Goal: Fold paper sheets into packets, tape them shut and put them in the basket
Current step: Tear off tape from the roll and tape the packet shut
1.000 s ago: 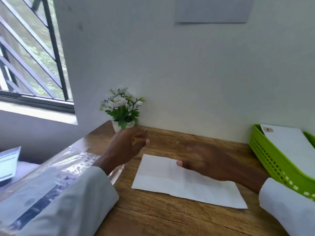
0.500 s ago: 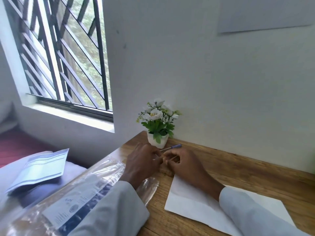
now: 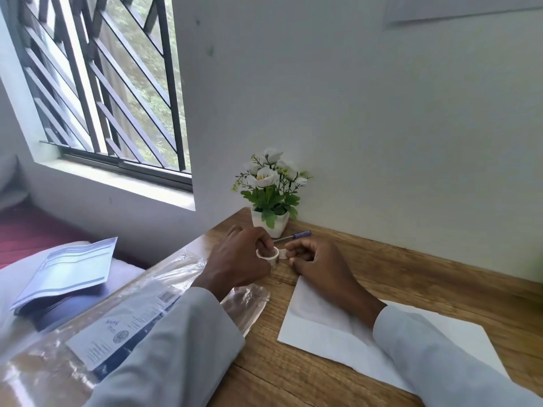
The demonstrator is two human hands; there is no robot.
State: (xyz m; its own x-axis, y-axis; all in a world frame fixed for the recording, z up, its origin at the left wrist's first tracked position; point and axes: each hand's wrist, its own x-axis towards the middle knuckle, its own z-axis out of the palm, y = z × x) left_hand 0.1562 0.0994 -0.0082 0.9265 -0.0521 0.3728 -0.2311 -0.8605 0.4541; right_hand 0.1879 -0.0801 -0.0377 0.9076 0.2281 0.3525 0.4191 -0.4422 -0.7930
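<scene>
Clear tape, a small glossy roll, sits in our left hand, fingers curled round it near the desk's back edge, just before the flower pot. Our right hand pinches the free end, drawn out only a little. The thin film could well twist, stick to itself or tear crooked if we pull unevenly. Our right sleeve lies over the flat, matte white folded sheet, untaped, toward the front edge. No basket is in view.
</scene>
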